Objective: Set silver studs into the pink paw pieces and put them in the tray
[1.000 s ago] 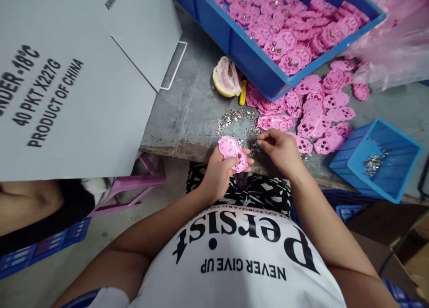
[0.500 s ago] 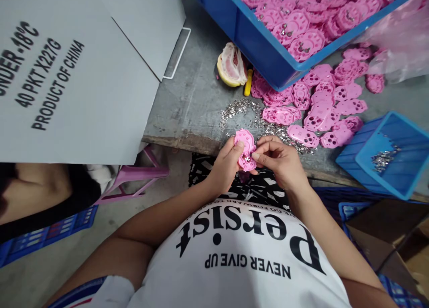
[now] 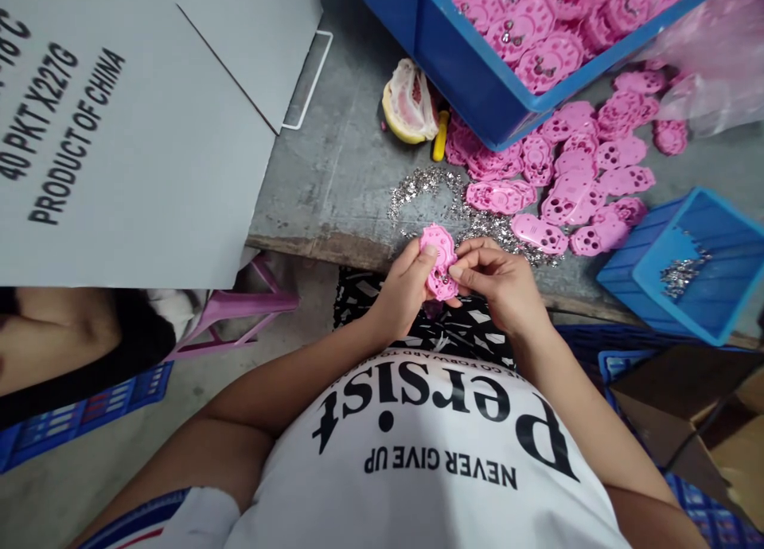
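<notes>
My left hand (image 3: 401,290) grips a pink plastic casing piece (image 3: 438,245) between thumb and fingers, just off the table's front edge. Shiny metal shows by the holes at the casing's lower end. There my right hand (image 3: 507,285) pinches thumb and forefinger together against the casing's right side; whatever sits between the fingertips is too small to make out. Beyond my hands lie small silvery metal parts (image 3: 418,184), scattered on the table. More pink casings (image 3: 540,232) are heaped behind them to the right.
A large blue bin (image 3: 471,83) full of pink casings stands at the back. At right is a small blue bin (image 3: 641,270) with metal parts inside. A cut pomelo (image 3: 407,107), a yellow handle (image 3: 440,137) and a big carton (image 3: 173,183) are leftward. Someone's leg (image 3: 60,326) shows below the carton.
The view has shifted slightly. My left hand still holds the casing, and my right fingertips stay at its lower right side, with only a small shift there.
</notes>
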{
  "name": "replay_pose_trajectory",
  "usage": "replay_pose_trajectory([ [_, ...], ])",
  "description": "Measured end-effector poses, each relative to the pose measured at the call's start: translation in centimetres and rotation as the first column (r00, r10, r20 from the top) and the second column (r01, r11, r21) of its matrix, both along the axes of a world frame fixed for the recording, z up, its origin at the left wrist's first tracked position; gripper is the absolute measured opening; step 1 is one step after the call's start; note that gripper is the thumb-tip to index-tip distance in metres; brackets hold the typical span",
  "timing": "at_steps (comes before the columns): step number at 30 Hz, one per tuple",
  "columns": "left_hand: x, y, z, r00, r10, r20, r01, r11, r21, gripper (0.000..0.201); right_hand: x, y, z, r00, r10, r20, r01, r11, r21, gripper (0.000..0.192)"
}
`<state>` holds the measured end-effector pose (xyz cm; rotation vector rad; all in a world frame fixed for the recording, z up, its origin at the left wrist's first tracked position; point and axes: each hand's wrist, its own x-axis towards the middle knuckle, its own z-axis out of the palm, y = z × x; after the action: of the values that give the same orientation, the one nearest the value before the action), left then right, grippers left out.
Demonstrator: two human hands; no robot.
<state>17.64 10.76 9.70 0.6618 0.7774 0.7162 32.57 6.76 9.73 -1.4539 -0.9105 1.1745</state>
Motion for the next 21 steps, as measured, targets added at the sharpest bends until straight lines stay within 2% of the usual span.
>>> replay_pose_trajectory([
  [5,0.1,-0.1,-0.1,1.0,0.017,-0.019,-0.017,1.0,-0.016,0.038,0.1,0.0,-0.4,0.982,0.028,0.186,-0.041,0.997,0.07,0.028],
  [8,0.3,0.0,-0.3,0.999,0.037,-0.013,-0.037,0.999,-0.024,0.039,-0.1,0.0,-0.6,0.964,0.005,0.265,-0.034,0.994,0.108,0.032],
  [12,-0.1,0.2,-0.5,1.0,0.002,0.007,-0.001,1.0,-0.023,0.045,0.2,0.9,-0.5,0.998,0.041,0.037,-0.043,0.997,0.057,0.034],
  [14,-0.7,0.2,-0.5,1.0,-0.021,-0.018,0.021,1.0,-0.019,0.044,0.7,2.2,-0.4,1.0,-0.011,-0.009,0.012,0.995,0.101,0.027],
  [16,-1.4,0.2,-0.4,0.996,-0.064,-0.062,0.063,0.998,-0.015,0.039,1.0,4.0,-0.4,0.991,-0.066,0.117,0.047,0.986,0.161,0.018],
  [17,-1.8,0.2,-0.4,0.991,-0.105,-0.087,0.104,0.994,-0.011,0.036,1.1,5.0,-0.5,0.971,-0.058,0.233,0.019,0.986,0.166,0.014],
  [19,-2.6,0.1,-0.2,0.969,-0.207,-0.132,0.209,0.978,0.002,0.035,1.0,6.9,-0.6,0.877,0.014,0.48,-0.086,0.988,0.128,0.006],
  [21,-3.3,0.2,0.0,0.945,-0.281,-0.166,0.289,0.957,0.025,0.038,0.7,8.3,-0.8,0.752,0.071,0.656,-0.176,0.98,0.096,0.002],
])
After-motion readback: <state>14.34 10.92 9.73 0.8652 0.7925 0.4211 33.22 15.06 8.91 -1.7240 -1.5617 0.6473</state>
